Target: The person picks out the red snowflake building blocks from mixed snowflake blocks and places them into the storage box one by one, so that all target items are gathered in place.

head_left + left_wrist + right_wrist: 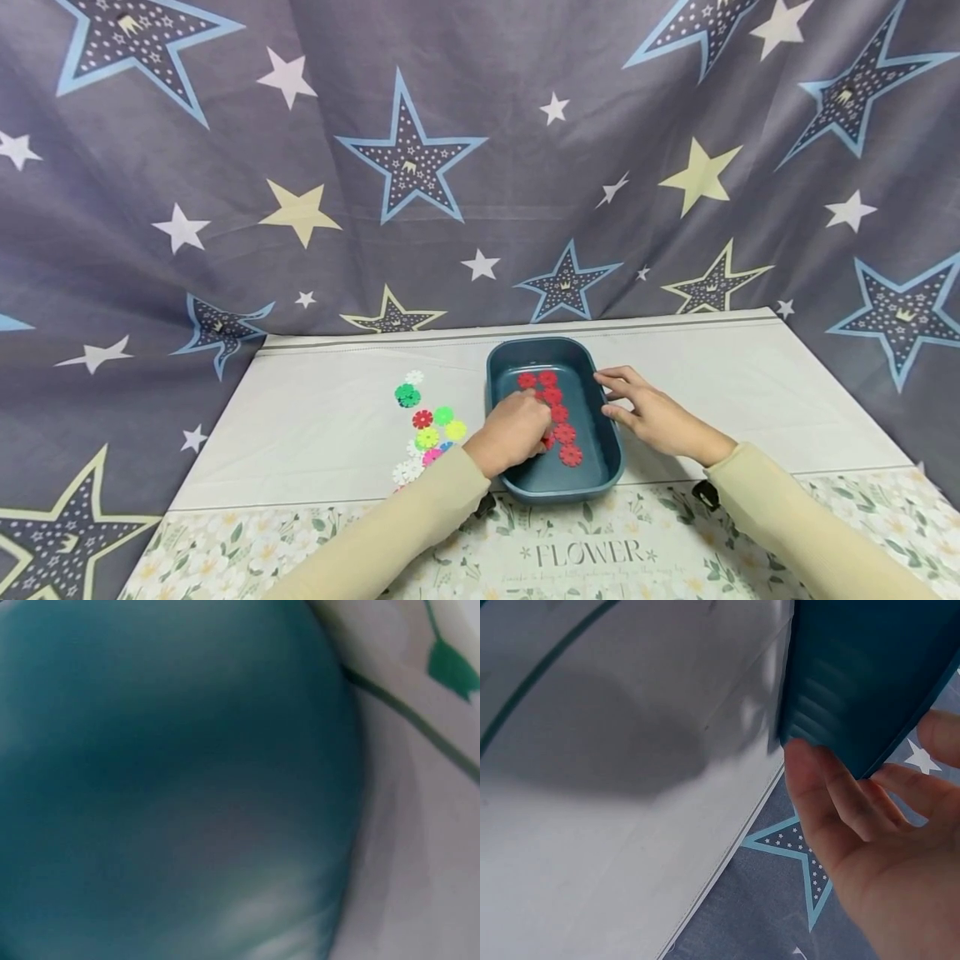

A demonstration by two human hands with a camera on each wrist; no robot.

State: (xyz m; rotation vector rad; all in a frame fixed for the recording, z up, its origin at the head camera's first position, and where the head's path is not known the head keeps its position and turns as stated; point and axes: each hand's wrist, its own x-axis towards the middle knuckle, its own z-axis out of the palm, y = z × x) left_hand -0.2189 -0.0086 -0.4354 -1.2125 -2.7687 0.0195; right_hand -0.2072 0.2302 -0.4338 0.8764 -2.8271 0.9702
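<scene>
A dark teal basin (525,482) stands on the white tabletop. Inside it lie several red flower-shaped plastic discs (571,455), spread in rough rows. My left hand (516,432) reaches over the basin's left rim, fingers pointing down and bent among the red discs. Its fingertips are mostly hidden, so whether they pinch a disc is unclear. Against the basin's right side, my right hand (660,417) rests its fingertips; in the right wrist view its fairly straight fingers (840,795) touch the outer wall (855,682). Only the blurred basin side (180,787) fills most of the left wrist view.
Left of the basin lies a loose group of flower discs: green ones (408,395), yellow (455,430), white (408,471), pink (432,457) and a red one (422,419). A floral cloth (585,554) covers the near edge. Behind hangs a grey star-patterned curtain (510,200).
</scene>
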